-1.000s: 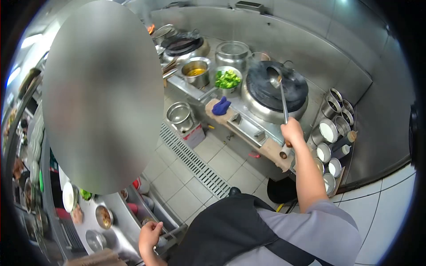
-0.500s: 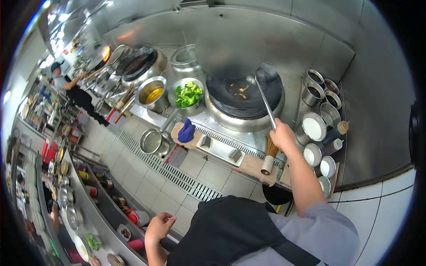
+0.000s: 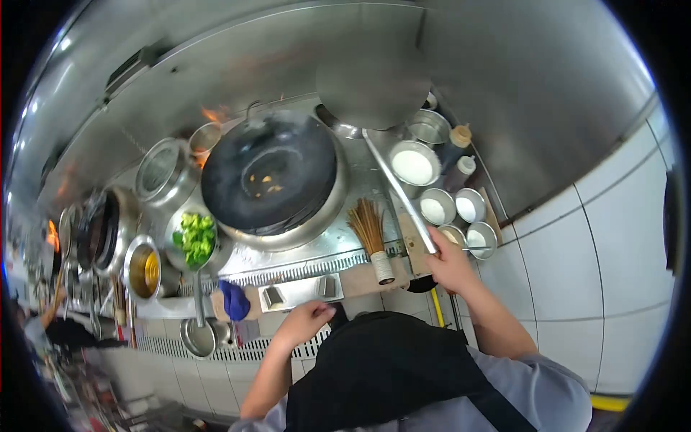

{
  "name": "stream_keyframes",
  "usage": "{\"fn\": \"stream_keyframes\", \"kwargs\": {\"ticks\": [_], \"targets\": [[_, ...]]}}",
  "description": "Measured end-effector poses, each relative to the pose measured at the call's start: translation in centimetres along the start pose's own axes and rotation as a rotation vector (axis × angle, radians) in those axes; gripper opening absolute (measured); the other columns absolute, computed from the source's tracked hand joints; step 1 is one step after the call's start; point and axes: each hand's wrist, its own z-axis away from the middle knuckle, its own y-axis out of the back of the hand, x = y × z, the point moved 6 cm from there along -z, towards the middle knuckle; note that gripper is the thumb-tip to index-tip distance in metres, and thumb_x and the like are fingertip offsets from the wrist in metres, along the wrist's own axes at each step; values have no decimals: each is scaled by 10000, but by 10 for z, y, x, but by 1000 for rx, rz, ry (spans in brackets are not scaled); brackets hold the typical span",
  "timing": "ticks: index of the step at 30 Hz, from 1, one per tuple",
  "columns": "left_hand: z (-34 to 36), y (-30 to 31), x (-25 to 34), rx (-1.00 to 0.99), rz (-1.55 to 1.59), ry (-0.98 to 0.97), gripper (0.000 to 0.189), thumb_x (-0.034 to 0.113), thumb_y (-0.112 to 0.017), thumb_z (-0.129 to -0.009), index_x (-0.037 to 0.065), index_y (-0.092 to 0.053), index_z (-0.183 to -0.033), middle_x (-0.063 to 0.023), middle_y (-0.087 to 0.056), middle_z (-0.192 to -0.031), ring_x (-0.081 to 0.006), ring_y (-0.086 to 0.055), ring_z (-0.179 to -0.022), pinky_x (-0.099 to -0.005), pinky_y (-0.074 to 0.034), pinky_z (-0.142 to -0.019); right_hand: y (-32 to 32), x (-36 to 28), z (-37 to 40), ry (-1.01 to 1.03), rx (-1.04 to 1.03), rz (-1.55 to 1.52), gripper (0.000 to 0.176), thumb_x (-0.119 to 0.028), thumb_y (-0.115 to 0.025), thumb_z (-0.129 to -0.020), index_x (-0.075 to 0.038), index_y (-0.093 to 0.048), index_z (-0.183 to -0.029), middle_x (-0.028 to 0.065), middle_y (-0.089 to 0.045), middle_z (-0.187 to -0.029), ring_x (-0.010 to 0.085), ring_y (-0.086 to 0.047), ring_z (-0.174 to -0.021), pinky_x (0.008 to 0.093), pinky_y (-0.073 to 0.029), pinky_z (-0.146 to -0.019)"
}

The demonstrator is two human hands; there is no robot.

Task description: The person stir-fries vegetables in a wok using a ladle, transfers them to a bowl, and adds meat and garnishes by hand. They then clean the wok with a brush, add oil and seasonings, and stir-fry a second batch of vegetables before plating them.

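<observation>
My right hand (image 3: 450,263) grips the long metal handle of a ladle (image 3: 396,187), which runs up and left toward the seasoning containers; its bowl is hidden behind a blurred patch. A black wok (image 3: 268,173) with a few food scraps sits on the burner to the left of the ladle. My left hand (image 3: 306,320) hangs loosely curled at the stove's front edge, near two small metal knobs, and holds nothing. A bamboo brush (image 3: 371,237) stands between the wok and my right hand.
Bowls of white seasonings (image 3: 412,165) and squeeze bottles (image 3: 461,137) stand right of the wok. A strainer of green broccoli (image 3: 194,237), a pot of oil (image 3: 144,270) and a blue cloth (image 3: 234,299) lie left. Flames (image 3: 211,115) flicker behind the wok. A floor drain (image 3: 216,353) runs below.
My view swung right to face the stove head-on. My right hand drew the ladle out of the wok toward the seasoning bowls. My left hand rose from the prep counter to the stove's edge.
</observation>
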Motion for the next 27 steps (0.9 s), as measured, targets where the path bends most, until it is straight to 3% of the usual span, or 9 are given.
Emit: {"fn": "stream_keyframes", "kwargs": {"ticks": [5, 7, 9, 11, 14, 16, 18, 19, 27], "targets": [[-142, -21, 90, -86, -102, -423, 278, 287, -558, -895, 15, -614, -909, -82, -609, -699, -157, -562, -649, -314, -452, -624, 42, 21, 32, -97, 264, 339, 489, -132, -546, -802, -59, -460, -1278, 222, -622, -795, 374, -625, -754, 440, -492, -681], [-224, -44, 107, -146, 126, -334, 303, 301, -546, -904, 6, -617, -893, -66, -614, -694, -133, -566, -608, -291, -440, -534, 45, 19, 37, -164, 300, 462, 490, -164, -522, -821, -47, -450, -1291, 213, -633, -742, 385, -626, -696, 472, -498, -647], [-309, -54, 113, 93, 20, -306, 345, 328, -511, -918, 1, -601, -854, -53, -603, -683, -145, -551, -566, -305, -436, -493, 30, 34, 34, -238, 303, 578, 508, -165, -525, -813, -34, -439, -1296, 216, -635, -751, 381, -629, -694, 477, -502, -647], [-332, -63, 125, -52, 301, 46, 319, 271, -515, -882, 16, -582, -702, -107, -546, -584, -219, -526, -500, -378, -420, -485, 6, 56, 28, -335, 176, 700, 573, -161, -542, -787, 22, -392, -1309, 219, -643, -788, 369, -636, -699, 473, -515, -613], [-397, -84, 100, -142, 412, 34, 124, 118, -533, -820, 74, -564, -707, -49, -491, -583, -175, -470, -485, -341, -376, -444, -16, 49, 36, -371, 75, 591, 545, -127, -556, -755, 46, -429, -1256, 200, -654, -821, 337, -659, -769, 455, -522, -602], [-412, -89, 88, -239, 563, 141, 121, 168, -548, -857, 61, -598, -883, -43, -551, -688, -140, -486, -540, -307, -374, -473, -8, 25, 45, -374, 124, 434, 397, -100, -508, -783, 5, -498, -1166, 200, -652, -810, 344, -655, -744, 460, -517, -600], [-413, -92, 98, -338, 570, 190, 141, 183, -480, -897, 102, -573, -830, 19, -530, -669, -98, -446, -517, -253, -338, -462, -9, 23, 43, -138, 305, 560, 456, -73, -486, -788, 33, -453, -1230, 197, -646, -769, 346, -654, -704, 466, -506, -584], [-405, -90, 107, -252, 546, 238, 167, 182, -446, -907, 131, -539, -777, 47, -509, -644, -88, -435, -513, -236, -330, -457, -7, 18, 47, -223, 307, 504, 333, -61, -521, -782, 60, -494, -1091, 207, -653, -820, 349, -662, -763, 446, -520, -639], [-400, -93, 116, -190, 489, 312, 193, 196, -398, -913, 126, -526, -787, 29, -549, -661, -103, -480, -538, -248, -376, -481, 2, 15, 51, -214, 270, 442, 447, -44, -494, -784, 81, -431, -1208, 223, -649, -846, 357, -656, -790, 437, -514, -646]]}}
